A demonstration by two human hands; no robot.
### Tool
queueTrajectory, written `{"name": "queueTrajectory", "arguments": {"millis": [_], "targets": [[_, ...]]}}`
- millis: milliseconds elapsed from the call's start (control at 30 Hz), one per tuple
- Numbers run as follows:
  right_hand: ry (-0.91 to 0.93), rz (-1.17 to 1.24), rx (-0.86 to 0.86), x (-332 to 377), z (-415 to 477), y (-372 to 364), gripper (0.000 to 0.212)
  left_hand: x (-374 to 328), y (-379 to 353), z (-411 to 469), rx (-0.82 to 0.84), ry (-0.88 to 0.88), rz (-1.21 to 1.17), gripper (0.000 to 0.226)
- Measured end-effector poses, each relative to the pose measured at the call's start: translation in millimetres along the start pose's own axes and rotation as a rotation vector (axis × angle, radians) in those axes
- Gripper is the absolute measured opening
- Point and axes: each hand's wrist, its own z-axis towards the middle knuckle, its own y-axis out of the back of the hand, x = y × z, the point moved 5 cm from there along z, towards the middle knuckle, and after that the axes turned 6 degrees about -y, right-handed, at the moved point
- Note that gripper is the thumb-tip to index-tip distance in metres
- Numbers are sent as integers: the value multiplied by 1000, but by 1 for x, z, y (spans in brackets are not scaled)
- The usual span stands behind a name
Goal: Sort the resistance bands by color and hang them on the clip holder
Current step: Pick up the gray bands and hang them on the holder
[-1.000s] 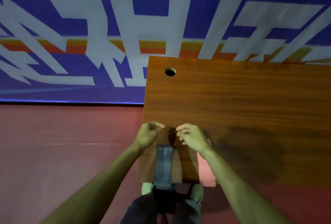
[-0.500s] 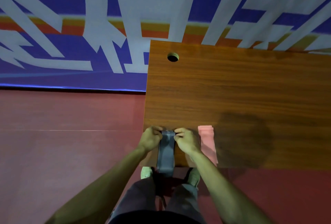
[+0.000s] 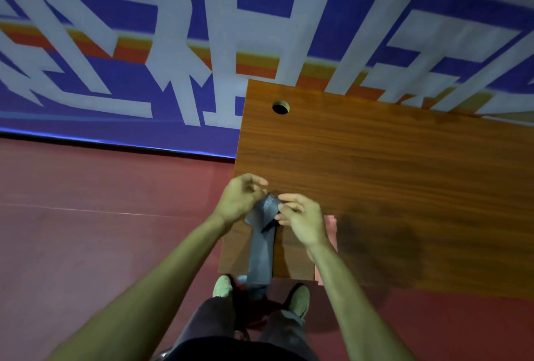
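Across table edge [image 3: 292, 271], grey band [image 3: 261, 253].

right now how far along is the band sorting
Early. Nothing looks hung; no clip holder is in view. In hand: the left hand and right hand pinch the top of the grey resistance band, which drapes over the near edge of the table. Left: hanging it, then the pink band lying beside the right wrist.

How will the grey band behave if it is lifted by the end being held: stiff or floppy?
Probably floppy: the grey band folds between the left hand and right hand and drapes limply over the table edge. Likely light, since fingertip pinches hold it. It should not roll, being flat.
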Motion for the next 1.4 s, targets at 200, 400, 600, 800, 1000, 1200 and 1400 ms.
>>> {"name": "queueTrajectory", "arguments": {"millis": [200, 400, 600, 800, 1000, 1200, 1400], "targets": [[169, 69, 27, 48, -11, 18, 16, -68, 6, 5, 17, -253, 141, 19], [388, 26, 6, 98, -21, 76, 19, -164, -19, 0, 219, -460, 324, 28], [614, -27, 52, 162, -29, 164, 23, -271, -65, -7, 352, -642, 421, 30], [750, -101, 167, 210, -49, 258, 15, -367, -115, -4, 396, -653, 285, 28], [831, 136, 230, 248, -59, 350, 10, -445, -151, 14, 336, -663, 133, 31], [898, 405, 250, 302, -61, 424, 8, -494, -192, 32, 418, -672, 157, 22], [930, 486, 187, 357, -56, 478, 12, -553, -226, 48, 423, -664, -27, 17]]}}
